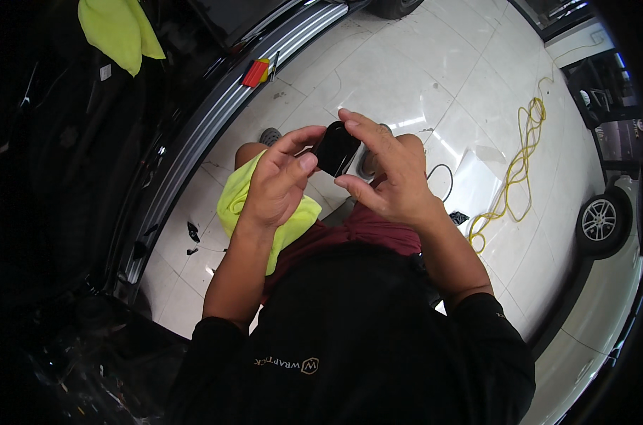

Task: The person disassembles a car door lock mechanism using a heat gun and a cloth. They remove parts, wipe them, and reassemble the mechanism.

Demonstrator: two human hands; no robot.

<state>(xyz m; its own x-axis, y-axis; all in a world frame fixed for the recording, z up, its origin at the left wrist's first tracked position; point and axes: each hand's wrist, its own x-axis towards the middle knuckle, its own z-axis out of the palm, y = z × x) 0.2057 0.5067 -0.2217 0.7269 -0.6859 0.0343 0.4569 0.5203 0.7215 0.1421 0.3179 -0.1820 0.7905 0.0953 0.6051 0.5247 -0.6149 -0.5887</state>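
One glossy black part (334, 150) is held in the air, above the tiled floor (420, 78). The left hand (279, 180) grips its left side with thumb and fingers, while the right hand (398, 170) holds its right side. A yellow cloth (298, 223) covers the left leg (247, 152); one red tool (253, 74) rests on the sill (304, 39).

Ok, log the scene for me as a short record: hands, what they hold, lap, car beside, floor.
Left hand: fingertips at the left edge of a glossy black piece
Right hand: fingertips at the piece's right side
Held between hands: glossy black piece; its exact kind unclear
Lap: yellow-green cloth over the left thigh
Car sill: red flat tool on it
Floor: yellow cord in loose loops, right side
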